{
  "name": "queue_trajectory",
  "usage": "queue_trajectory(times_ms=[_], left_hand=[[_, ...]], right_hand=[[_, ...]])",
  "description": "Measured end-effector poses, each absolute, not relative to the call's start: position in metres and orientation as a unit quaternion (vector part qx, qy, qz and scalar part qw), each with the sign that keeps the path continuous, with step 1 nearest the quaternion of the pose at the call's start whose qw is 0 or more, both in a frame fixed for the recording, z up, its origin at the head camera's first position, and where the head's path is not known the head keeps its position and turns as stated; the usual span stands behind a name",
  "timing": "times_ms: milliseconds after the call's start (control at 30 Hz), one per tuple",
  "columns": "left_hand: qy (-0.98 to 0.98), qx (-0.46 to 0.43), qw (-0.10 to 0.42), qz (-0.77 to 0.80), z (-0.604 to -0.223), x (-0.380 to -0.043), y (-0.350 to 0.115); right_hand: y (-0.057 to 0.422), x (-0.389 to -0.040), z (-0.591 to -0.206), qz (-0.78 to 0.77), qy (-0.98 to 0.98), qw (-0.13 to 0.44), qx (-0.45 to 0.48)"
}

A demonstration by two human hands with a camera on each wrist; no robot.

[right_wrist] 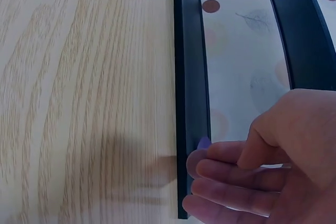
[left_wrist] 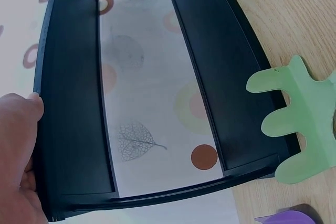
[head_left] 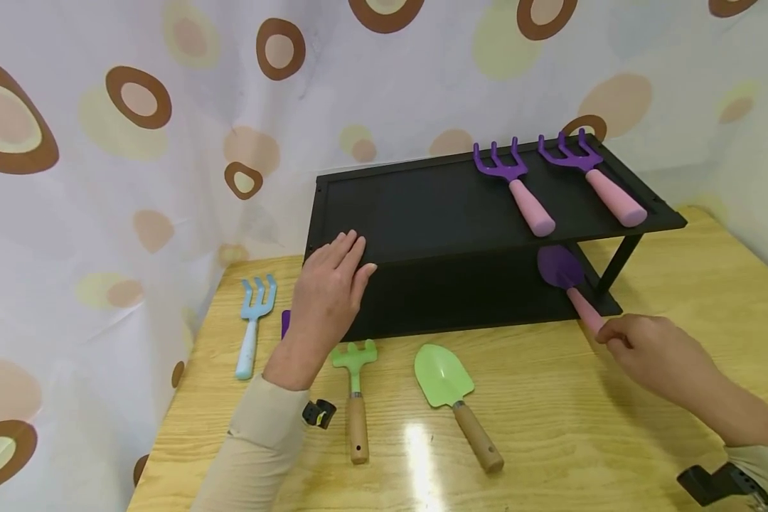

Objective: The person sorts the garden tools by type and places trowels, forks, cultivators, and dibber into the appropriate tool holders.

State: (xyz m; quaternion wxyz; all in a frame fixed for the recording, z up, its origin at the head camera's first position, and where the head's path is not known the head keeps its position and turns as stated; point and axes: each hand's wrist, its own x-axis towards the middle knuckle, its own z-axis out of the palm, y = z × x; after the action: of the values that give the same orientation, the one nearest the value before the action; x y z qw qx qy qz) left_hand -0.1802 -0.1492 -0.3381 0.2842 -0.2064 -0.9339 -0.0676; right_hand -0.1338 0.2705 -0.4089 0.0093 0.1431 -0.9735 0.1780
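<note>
My right hand [head_left: 665, 355] holds the pink handle of a purple trowel [head_left: 561, 267] whose blade is over the right end of the black rack's lower shelf. In the right wrist view, the handle end [right_wrist: 195, 162] shows at the fingertips. My left hand [head_left: 329, 284] rests on the front left edge of the black two-tier rack [head_left: 409, 213], its fingers lying straight on the top shelf. Two purple hand rakes with pink handles, a left one [head_left: 530, 206] and a right one [head_left: 614, 197], lie on the right half of the top shelf.
In front of the rack lie a green hand rake [head_left: 357, 419] and a green trowel [head_left: 444, 377], both wooden-handled. A light blue hand rake [head_left: 248, 341] lies left. A purple piece [head_left: 285, 323] is mostly hidden by my left arm. Patterned cloth [head_left: 390, 92] hangs behind the wooden table [head_left: 550, 434].
</note>
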Motion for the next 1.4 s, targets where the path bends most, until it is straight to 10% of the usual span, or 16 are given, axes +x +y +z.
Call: queue_trajectory(times_ms=[1400], left_hand=[[-0.932, -0.205, 0.292, -0.067, -0.339, -0.179, -0.149]], right_hand=[[0.252, -0.153, -0.426, 0.219, -0.967, 0.014, 0.132]])
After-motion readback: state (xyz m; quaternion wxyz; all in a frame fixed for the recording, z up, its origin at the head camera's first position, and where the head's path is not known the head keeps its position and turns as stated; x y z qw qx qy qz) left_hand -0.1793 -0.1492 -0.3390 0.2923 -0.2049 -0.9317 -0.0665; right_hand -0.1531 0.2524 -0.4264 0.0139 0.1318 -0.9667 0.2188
